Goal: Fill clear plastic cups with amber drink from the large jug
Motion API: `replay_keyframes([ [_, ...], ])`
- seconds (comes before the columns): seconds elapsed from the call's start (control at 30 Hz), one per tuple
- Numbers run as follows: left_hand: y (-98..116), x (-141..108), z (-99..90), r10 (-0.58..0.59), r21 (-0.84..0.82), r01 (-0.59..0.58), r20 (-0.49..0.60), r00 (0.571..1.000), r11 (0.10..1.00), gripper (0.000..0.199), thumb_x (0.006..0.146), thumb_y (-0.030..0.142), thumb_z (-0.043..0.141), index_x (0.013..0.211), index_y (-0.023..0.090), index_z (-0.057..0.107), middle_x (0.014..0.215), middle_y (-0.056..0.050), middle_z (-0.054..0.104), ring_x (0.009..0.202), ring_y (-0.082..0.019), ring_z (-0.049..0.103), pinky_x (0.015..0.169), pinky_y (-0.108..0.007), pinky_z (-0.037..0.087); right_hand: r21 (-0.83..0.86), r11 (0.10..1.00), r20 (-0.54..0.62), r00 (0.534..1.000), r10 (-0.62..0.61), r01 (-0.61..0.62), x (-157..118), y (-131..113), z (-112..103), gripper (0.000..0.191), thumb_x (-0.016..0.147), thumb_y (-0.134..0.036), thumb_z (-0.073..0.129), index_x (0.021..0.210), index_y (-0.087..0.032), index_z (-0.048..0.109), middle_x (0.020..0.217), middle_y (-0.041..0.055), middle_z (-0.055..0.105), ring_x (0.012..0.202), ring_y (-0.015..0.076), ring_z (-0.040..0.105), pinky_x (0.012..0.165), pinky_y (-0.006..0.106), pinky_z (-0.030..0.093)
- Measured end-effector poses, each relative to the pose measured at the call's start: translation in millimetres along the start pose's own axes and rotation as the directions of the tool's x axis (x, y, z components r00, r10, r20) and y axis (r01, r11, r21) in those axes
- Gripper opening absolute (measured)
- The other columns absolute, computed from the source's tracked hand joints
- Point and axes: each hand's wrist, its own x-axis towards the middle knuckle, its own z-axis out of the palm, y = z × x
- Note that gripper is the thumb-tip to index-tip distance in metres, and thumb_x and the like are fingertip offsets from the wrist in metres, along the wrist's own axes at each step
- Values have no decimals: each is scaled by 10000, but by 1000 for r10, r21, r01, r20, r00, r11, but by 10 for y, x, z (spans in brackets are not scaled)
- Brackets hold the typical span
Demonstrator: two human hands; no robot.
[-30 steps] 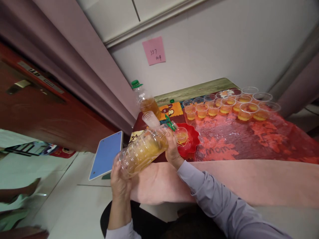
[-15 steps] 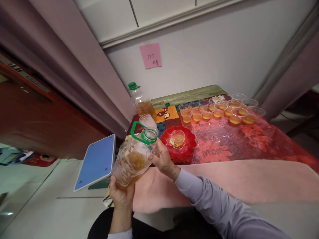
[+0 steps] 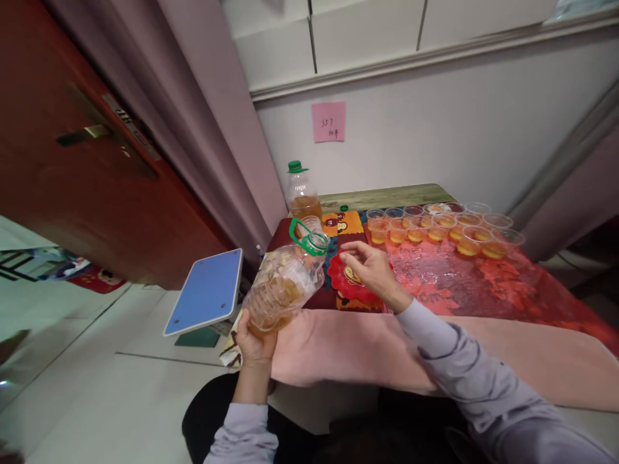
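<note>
left hand (image 3: 256, 343) hugs plastic jug (image 3: 283, 293) low, 7 o'clock | right hand (image 3: 373, 265) fingers narrow, hold unclear | prob sloshy, squishy; neck (image 3: 320, 241) stiffer, grab there

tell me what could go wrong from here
The open bottle is tilted, and only the left hand holds it, so it might slip or spill. The right hand hovers over the red dish and might knock it. The cups stand close together, so one bump could upset several.
</note>
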Motion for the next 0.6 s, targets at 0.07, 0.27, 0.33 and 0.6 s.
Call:
replay_keyframes([
  [0.07, -3, 0, 13, 0, -6, 0, -5, 1000, 1000, 481, 840, 507, 744, 1218, 212, 779, 1336, -126, 763, 1360, -364, 627, 1123, -562, 498, -366, 925, 51, 995, -87, 99, 127, -14, -272, 320, 906, -466, 766, 1125, -233, 776, 1125, 108, 808, 1016, 306, 753, 970, 475, 581],
  [0.27, 6, -6, 59, 19, -32, -20, -6, 1000, 999, 461, 829, 472, 757, 1195, 192, 790, 1291, -124, 782, 1343, -349, 642, 1123, -524, 509, -838, 533, 259, 944, 202, 116, 290, 94, -490, 649, 827, -428, 872, 1373, -146, 662, 1424, 239, 678, 1270, 409, 683, 1035, 480, 542],
  [0.33, 8, -6, 59, 16, -36, -16, -4, 1000, 999, 445, 832, 462, 754, 1190, 199, 790, 1281, -118, 786, 1317, -345, 659, 1112, -527, 518, -858, 505, 244, 940, 239, 94, 262, 166, -434, 656, 819, -403, 878, 1377, -144, 650, 1373, 244, 707, 1220, 400, 712, 994, 456, 552],
  [0.6, 12, -9, 93, 33, 24, -32, -12, 999, 999, 457, 821, 518, 745, 1165, 219, 784, 1289, -91, 781, 1341, -328, 626, 1135, -505, 490, -814, 576, 206, 966, 159, 79, 241, 266, -443, 566, 894, -502, 779, 1348, -182, 668, 1321, 151, 767, 1190, 305, 736, 949, 348, 552],
])
